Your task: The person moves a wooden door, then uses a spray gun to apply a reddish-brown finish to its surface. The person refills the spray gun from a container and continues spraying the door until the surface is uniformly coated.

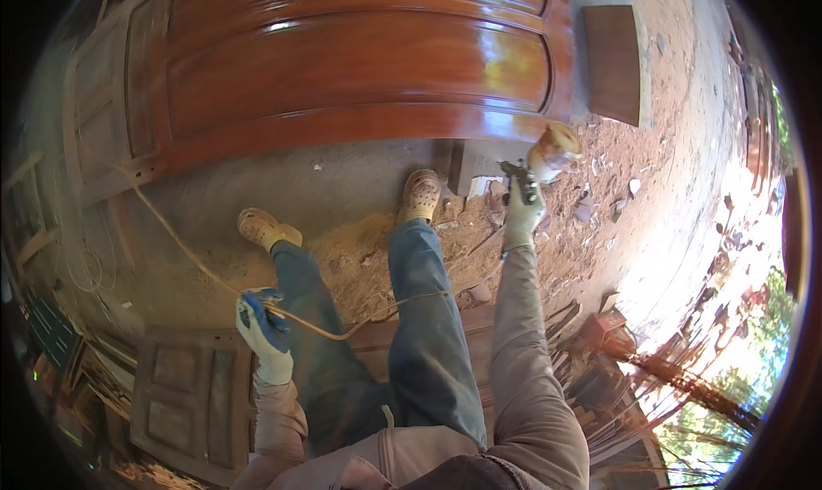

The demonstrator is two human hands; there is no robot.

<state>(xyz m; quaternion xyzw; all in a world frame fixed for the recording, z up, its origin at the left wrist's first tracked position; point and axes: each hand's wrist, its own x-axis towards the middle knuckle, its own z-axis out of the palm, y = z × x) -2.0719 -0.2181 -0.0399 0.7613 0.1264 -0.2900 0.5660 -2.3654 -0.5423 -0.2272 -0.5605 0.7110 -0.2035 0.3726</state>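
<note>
My right hand (524, 214), in a pale glove with dark stains, is stretched forward and closed around a spray gun (519, 178). The gun's cup (556, 147), coated in brown, sits beside the near right corner of a glossy reddish-brown panel door (342, 74). In a white and blue glove, my left hand (265, 336) grips a thin tan hose (184, 243). The hose comes from the far left, passes through that hand, sags in front of my legs and rises to the right. Whether it joins the gun cannot be made out.
Left of the glossy door stands a dull, unglossed panel door (103, 113). A flat brown board (613, 62) lies at the far right. Another panel door (184, 396) is at the lower left. Wood scraps (621, 396) clutter the lower right, and rubble (586, 207) covers the ground.
</note>
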